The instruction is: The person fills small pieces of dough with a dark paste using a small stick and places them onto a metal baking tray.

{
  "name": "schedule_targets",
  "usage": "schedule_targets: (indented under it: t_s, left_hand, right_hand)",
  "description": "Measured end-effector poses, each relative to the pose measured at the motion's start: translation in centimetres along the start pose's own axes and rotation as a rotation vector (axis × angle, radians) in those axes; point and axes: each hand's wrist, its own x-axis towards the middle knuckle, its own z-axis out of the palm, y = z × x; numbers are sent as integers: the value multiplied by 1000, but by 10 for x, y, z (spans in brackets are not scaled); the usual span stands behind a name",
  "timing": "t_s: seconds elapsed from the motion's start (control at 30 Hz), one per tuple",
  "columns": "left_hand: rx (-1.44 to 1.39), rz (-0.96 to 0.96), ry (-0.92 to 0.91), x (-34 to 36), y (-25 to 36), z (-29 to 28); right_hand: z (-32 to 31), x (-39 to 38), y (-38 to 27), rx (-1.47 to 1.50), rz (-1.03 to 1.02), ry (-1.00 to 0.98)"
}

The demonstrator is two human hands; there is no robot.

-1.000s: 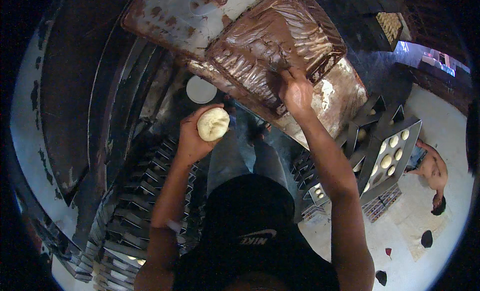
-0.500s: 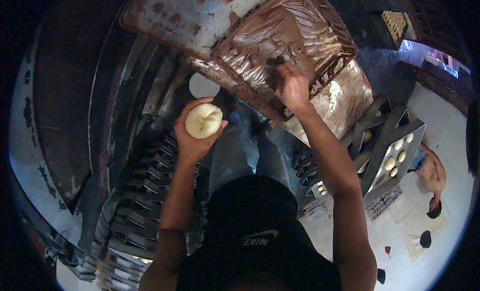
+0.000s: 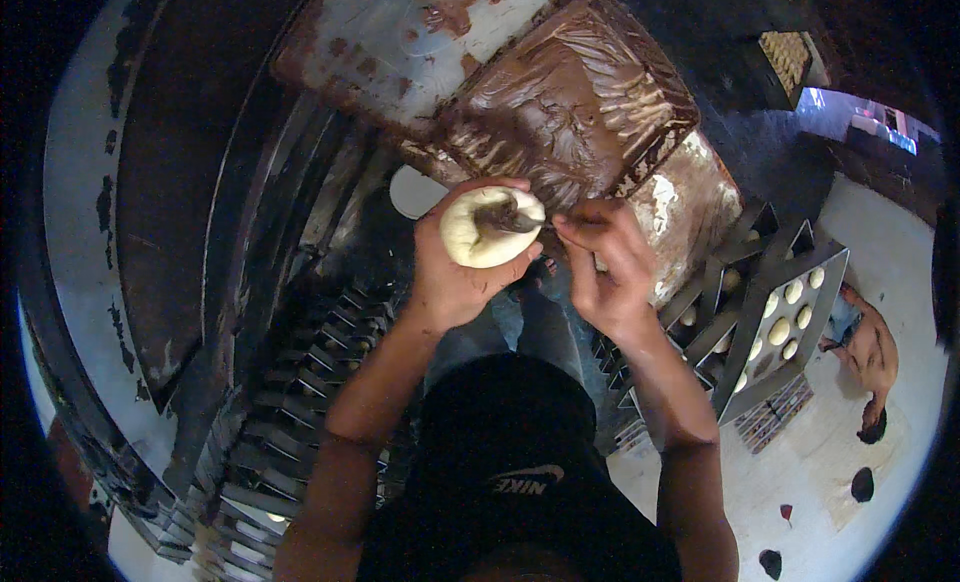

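My left hand is wrapped round a pale dough ball, cupping it from below with the thumb and fingers at its sides. Dark brown paste sits in the hollow at the top of the dough. A narrow, paste-coated tool points into that hollow; its exact kind cannot be made out. Just to the right, my right hand is closed, with thumb and fingers pinching the tool's end. Beyond both hands lies a wide mass of glossy brown paste in a tray, its surface ridged and smeared.
A paste-stained metal sheet lies at the far left. Left of me is a dark rack. At right, a rack holds a tray of dough balls. Another person is low on the floor at far right. A white round object sits below the table.
My right hand has come back from the paste toward the dough ball, bringing the tool. My left hand has moved right and up with the dough, which now has brown paste in it.
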Motion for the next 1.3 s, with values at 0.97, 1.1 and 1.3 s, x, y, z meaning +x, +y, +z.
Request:
schedule_targets:
  t_s: [0.97,1.1,1.3]
  left_hand:
    - [353,437,-992,-194,9,385]
    - [827,772,-1111,-238,7,415]
    - [858,980,-1196,-282,22,423]
  right_hand:
    - [-273,-343,-84,149,170,775]
    - [-295,-389,-109,-9,240,813]
    - [-281,-425,-146,-359,232,958]
